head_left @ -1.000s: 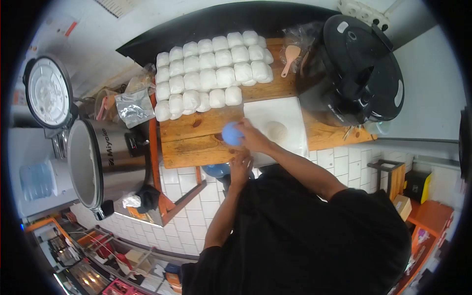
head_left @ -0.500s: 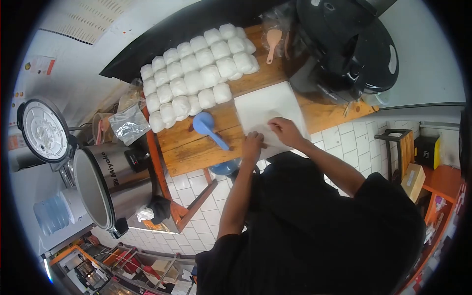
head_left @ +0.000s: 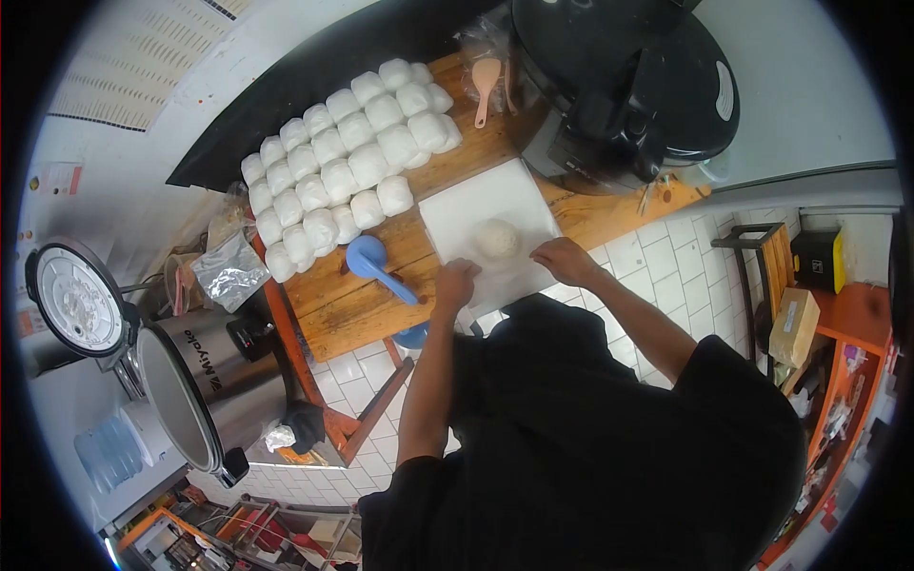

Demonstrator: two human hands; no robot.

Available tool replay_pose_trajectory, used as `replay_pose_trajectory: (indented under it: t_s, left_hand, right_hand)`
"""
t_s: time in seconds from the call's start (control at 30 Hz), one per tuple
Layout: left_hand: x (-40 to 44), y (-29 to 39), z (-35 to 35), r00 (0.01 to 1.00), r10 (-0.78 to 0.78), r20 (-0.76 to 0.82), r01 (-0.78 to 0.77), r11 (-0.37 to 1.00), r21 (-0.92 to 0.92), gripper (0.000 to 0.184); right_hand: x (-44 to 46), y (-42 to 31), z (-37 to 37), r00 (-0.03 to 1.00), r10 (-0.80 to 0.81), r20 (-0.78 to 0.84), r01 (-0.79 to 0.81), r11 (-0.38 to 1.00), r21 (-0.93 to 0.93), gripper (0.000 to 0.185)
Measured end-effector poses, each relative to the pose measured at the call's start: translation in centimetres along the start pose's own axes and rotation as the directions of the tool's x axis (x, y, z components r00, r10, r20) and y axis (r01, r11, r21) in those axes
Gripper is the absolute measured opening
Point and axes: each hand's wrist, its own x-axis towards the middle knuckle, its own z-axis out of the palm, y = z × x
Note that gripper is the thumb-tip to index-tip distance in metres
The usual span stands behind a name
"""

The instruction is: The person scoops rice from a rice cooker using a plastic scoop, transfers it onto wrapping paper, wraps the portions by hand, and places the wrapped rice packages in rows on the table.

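Note:
A stack of white wrapping paper [head_left: 476,195] lies at the front of the wooden table. On it sits a rounded whitish mound [head_left: 497,238] that looks like rice. My left hand [head_left: 457,283] is closed on the near-left part of the top sheet. Across from it, my right hand [head_left: 564,261] pinches the sheet's near-right edge, with the mound between the hands. A blue scoop [head_left: 367,257] rests left of the paper, its handle toward me. Further left are rows of white wrapped bundles [head_left: 338,181], partly stacked.
A large black-lidded cooker [head_left: 628,86] stands at the table's back right, beside a pink rice paddle [head_left: 486,81]. Left of the wooden table [head_left: 333,319] is an open steel cooker [head_left: 224,366] with its lid raised. Crumpled foil [head_left: 231,273] lies near it.
My hands have moved apart to either side of the paper, and the mound between them now shows. The whole view has shifted, so the table things appear further left.

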Motion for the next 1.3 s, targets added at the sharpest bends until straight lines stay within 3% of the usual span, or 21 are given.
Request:
replay_pose_trajectory:
  t_s: [0.03,0.23,0.37,0.43,0.47,0.53,0.57,0.63,0.7,0.73,0.8,0.93,1.0,1.13,1.2,1.23,1.27,1.3]
  left_hand:
    - [0.2,0.0,-0.2,0.998,-0.060,0.020,0.062,0.994,-0.091,0.020]
    - [1.4,0.6,-1.4,0.949,-0.242,0.202,0.278,0.945,-0.172,0.029]
    - [1.1,0.9,-1.8,0.955,-0.240,0.175,0.269,0.949,-0.167,0.032]
    - [0.4,2.9,-2.8,0.975,-0.216,0.055,0.221,0.905,-0.363,0.029]
    - [-0.1,4.0,-3.4,0.975,-0.217,0.053,0.221,0.905,-0.363,0.029]
    - [-1.7,5.9,-4.4,0.993,-0.020,-0.113,-0.005,0.975,-0.222,0.029]
    - [-2.5,5.4,-3.8,0.993,-0.024,-0.112,-0.002,0.975,-0.223,0.029]
    - [-3.8,2.2,-1.3,0.973,0.217,-0.080,-0.219,0.976,-0.007,0.044]
    - [-3.8,1.6,-1.0,0.982,0.189,-0.011,-0.189,0.981,-0.043,0.050]
    - [-3.7,3.9,-2.7,0.985,0.151,-0.078,-0.157,0.985,-0.071,0.046]
    - [-3.6,6.1,-3.9,0.984,0.106,-0.142,-0.121,0.987,-0.105,0.042]
    - [-3.7,3.9,-2.5,0.988,0.118,-0.095,-0.130,0.983,-0.128,0.034]
    - [-3.9,2.6,-1.4,0.983,0.159,-0.091,-0.172,0.973,-0.155,0.034]
    - [-4.4,1.8,-1.7,0.964,0.259,-0.064,-0.266,0.949,-0.168,0.036]
    - [-3.8,1.1,-1.3,0.961,0.272,-0.045,-0.276,0.942,-0.192,0.033]
    - [-3.4,1.0,-1.1,0.993,0.024,-0.115,-0.060,0.947,-0.315,0.030]
    - [-3.2,0.9,-0.9,0.961,-0.233,-0.147,0.146,0.884,-0.444,0.027]
    - [-2.8,1.6,-1.5,0.961,-0.235,-0.143,0.150,0.884,-0.444,0.027]
  right_hand:
    - [0.1,-0.2,-0.2,1.000,0.002,-0.003,-0.002,1.000,0.002,0.018]
    - [1.3,-1.1,-0.5,0.997,0.076,0.009,-0.076,0.996,-0.039,0.021]
    - [2.1,0.4,0.2,0.994,0.099,0.043,-0.098,0.995,-0.014,0.019]
    - [2.2,0.5,-0.4,0.997,0.077,0.028,-0.077,0.997,0.009,0.017]
    - [2.0,0.3,-0.9,0.997,0.014,0.072,-0.013,1.000,-0.005,0.014]
    - [1.5,0.6,-1.5,0.992,-0.047,0.118,0.049,0.999,-0.014,0.010]
    - [1.3,1.0,-1.7,0.980,-0.131,0.146,0.131,0.991,0.012,0.008]
    - [1.3,1.6,-1.5,0.959,-0.223,0.174,0.220,0.975,0.041,0.007]
    - [1.6,2.2,-0.9,0.977,0.010,0.212,-0.063,0.968,0.244,0.011]
    - [1.8,1.8,-1.3,0.977,0.012,0.213,-0.065,0.967,0.245,0.011]
    - [2.4,0.5,-2.5,0.956,0.237,0.174,-0.290,0.856,0.427,0.010]
    - [2.5,1.3,-2.6,0.929,0.307,0.208,-0.363,0.863,0.351,0.010]
    - [1.7,2.4,-2.1,0.962,0.134,0.239,-0.230,0.871,0.434,0.011]
    - [0.8,2.7,-1.5,0.938,0.170,0.301,-0.325,0.731,0.600,0.013]
    - [1.6,2.2,-2.3,0.971,0.191,0.142,-0.228,0.919,0.321,0.015]
    - [2.1,1.7,-2.6,0.971,0.192,0.143,-0.229,0.919,0.322,0.015]
    - [2.7,1.4,-2.7,0.946,0.317,0.065,-0.320,0.884,0.340,0.016]
    - [3.1,1.3,-2.8,0.899,0.438,-0.009,-0.405,0.838,0.366,0.018]
